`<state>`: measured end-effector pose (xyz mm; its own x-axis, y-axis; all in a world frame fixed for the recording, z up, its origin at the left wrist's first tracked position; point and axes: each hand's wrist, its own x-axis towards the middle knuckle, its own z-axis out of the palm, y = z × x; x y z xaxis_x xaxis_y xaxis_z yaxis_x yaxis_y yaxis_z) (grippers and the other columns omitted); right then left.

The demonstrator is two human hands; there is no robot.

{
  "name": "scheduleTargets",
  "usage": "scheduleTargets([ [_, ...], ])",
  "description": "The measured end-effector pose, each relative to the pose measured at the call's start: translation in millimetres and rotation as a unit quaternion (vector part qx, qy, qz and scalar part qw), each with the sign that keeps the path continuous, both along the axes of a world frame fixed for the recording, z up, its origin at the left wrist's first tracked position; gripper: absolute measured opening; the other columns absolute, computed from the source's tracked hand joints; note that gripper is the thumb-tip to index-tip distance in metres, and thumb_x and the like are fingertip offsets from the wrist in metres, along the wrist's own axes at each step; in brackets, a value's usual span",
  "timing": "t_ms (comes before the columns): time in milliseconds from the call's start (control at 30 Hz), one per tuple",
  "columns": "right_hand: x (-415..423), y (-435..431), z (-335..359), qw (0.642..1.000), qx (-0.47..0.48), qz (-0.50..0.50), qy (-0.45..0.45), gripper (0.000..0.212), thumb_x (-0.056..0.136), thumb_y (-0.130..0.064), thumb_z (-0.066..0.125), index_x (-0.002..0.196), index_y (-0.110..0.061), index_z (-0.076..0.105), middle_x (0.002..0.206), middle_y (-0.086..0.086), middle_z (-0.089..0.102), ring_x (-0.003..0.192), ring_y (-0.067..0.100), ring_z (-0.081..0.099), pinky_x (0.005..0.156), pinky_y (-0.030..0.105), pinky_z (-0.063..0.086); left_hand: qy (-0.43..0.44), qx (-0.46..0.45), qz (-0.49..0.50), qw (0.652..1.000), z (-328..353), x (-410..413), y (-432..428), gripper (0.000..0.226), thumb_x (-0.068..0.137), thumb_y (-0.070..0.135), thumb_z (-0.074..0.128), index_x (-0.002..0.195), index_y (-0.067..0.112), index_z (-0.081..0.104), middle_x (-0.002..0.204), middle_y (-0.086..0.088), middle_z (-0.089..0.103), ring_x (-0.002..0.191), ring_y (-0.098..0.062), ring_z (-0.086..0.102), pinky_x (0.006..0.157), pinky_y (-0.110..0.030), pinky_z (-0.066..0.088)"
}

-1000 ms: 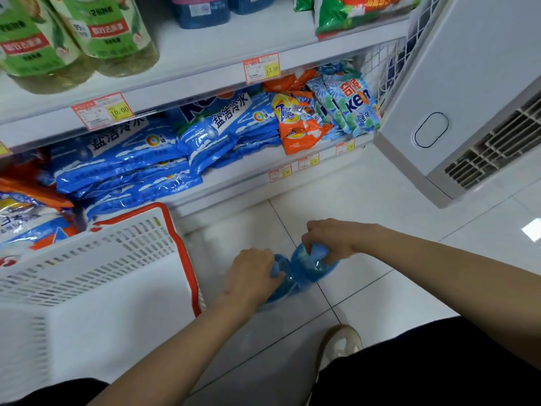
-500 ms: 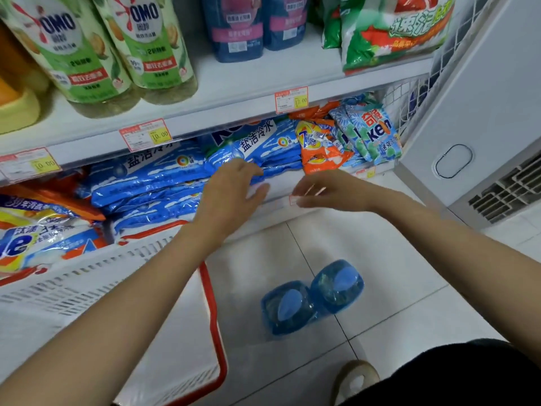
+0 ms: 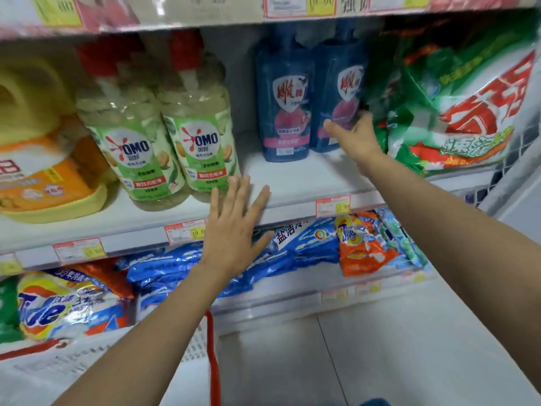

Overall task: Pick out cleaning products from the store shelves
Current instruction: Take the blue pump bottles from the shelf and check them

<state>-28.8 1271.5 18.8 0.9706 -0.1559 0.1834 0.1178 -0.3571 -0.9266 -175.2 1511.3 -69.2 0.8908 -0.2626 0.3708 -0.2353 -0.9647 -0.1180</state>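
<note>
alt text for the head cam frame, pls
Person's right hand reaches open toward a dark blue pouch on a store shelf; the open left hand hovers at the shelf edge near two green OMO bottles. Detergent bags lie on the shelf below.

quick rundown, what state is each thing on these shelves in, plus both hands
dark blue plastic bottles, both upright, side by side
right hand, open, reaching round the right one
left hand, open, fingers spread, in front of the shelf edge
clear OMO bottles with green labels, upright, red caps on
green and white detergent bag, standing, leaning
blue detergent bags, lying flat, stacked
</note>
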Motion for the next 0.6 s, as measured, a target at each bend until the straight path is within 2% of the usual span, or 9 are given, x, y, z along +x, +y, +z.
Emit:
scheduleTargets([
  [100,36.9,-1.9,1.1,0.999,0.033,-0.021,0.006,0.101,0.082,-0.031,0.078,0.149,-0.002,0.009,0.156,0.010,0.029,0.141,0.027,0.036,0.118,0.041,0.030,-0.026,-0.001,0.000,1.000,-6.1,3.0,-0.7,0.076,0.092,0.058,0.045,0.155,0.025,0.019,0.162,-0.014,0.012,0.150,-0.034,0.005,0.120,-0.055,0.007],
  [167,52.6,-1.5,-7.0,0.999,0.038,-0.028,0.001,0.112,0.077,-0.030,0.084,0.151,-0.003,0.004,0.156,0.010,0.030,0.142,0.024,0.035,0.119,0.039,0.029,-0.032,-0.010,0.005,0.999,-7.8,2.9,-2.6,0.075,0.091,0.054,0.051,0.154,0.026,0.021,0.161,-0.014,0.014,0.149,-0.034,0.007,0.119,-0.056,0.011],
  [267,62.5,-4.6,-20.2,0.993,-0.068,-0.092,-0.007,0.121,0.065,-0.043,0.089,0.153,-0.004,0.014,0.152,0.017,0.031,0.143,0.032,0.029,0.119,0.040,0.025,-0.027,-0.010,0.011,1.000,-7.2,2.1,-3.5,0.075,0.092,0.052,0.053,0.154,0.026,0.020,0.161,-0.014,0.014,0.150,-0.034,0.006,0.120,-0.055,0.011],
  [333,63.1,-8.2,-20.6,0.987,-0.117,-0.113,-0.010,0.124,0.060,-0.052,0.089,0.150,-0.003,0.021,0.148,0.019,0.032,0.140,0.036,0.030,0.116,0.039,0.026,-0.019,-0.007,0.009,1.000,-5.2,1.1,-3.0,0.074,0.093,0.051,0.050,0.155,0.026,0.018,0.162,-0.013,0.013,0.150,-0.033,0.004,0.120,-0.054,0.008],
  [467,53.7,-11.6,-21.3,0.987,-0.078,-0.130,-0.051,0.119,0.053,-0.049,0.093,0.138,0.003,0.028,0.139,0.018,0.042,0.131,0.033,0.043,0.105,0.032,0.035,0.003,-0.010,0.018,1.000,0.0,-3.5,-6.0,0.070,0.096,0.052,0.044,0.155,0.027,0.015,0.162,-0.011,0.011,0.150,-0.031,-0.001,0.121,-0.051,0.003],
  [600,41.5,-21.1,-21.9,0.989,-0.080,-0.116,-0.035,0.111,0.054,-0.056,0.090,0.131,0.002,0.033,0.133,0.017,0.053,0.122,0.033,0.053,0.100,0.037,0.045,-0.001,-0.050,-0.015,0.999,16.1,-1.8,-20.1,0.067,0.095,0.047,0.044,0.152,0.017,0.028,0.161,-0.013,0.018,0.150,-0.032,0.004,0.122,-0.051,0.004],
])
